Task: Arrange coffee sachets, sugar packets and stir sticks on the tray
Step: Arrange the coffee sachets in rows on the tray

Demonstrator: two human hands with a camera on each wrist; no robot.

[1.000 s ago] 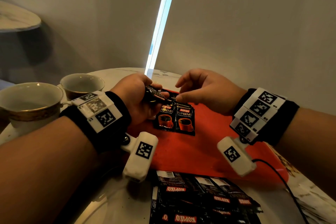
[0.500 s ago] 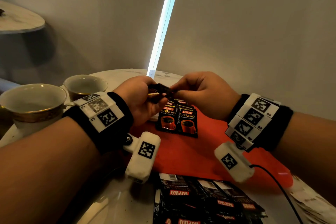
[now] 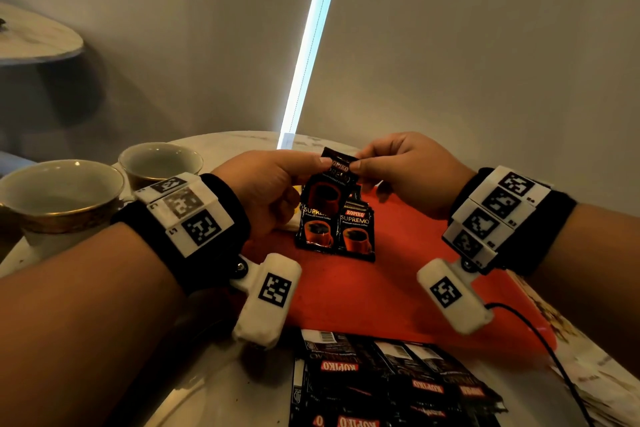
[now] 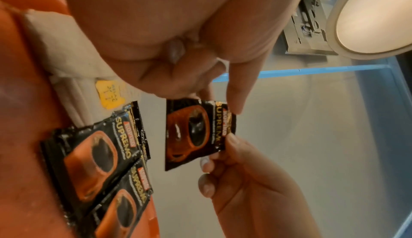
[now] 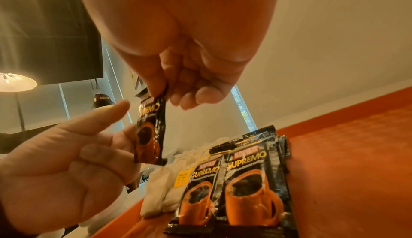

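Both the left hand (image 3: 266, 191) and right hand (image 3: 408, 173) pinch one sachet (image 3: 329, 184) above the tray (image 3: 398, 288), where two sachets (image 3: 356, 232) and white packets (image 5: 165, 185) already lie; more sachets (image 3: 381, 381) wait on the table (image 3: 214, 388), sticks unseen.

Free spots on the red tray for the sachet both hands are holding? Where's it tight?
Bare red tray lies right of and in front of the flat coffee sachets, toward the strip of sachets off its near edge. The far-left corner is crowded: white packets abut those sachets, under the left hand. The right hand shares the held sachet.
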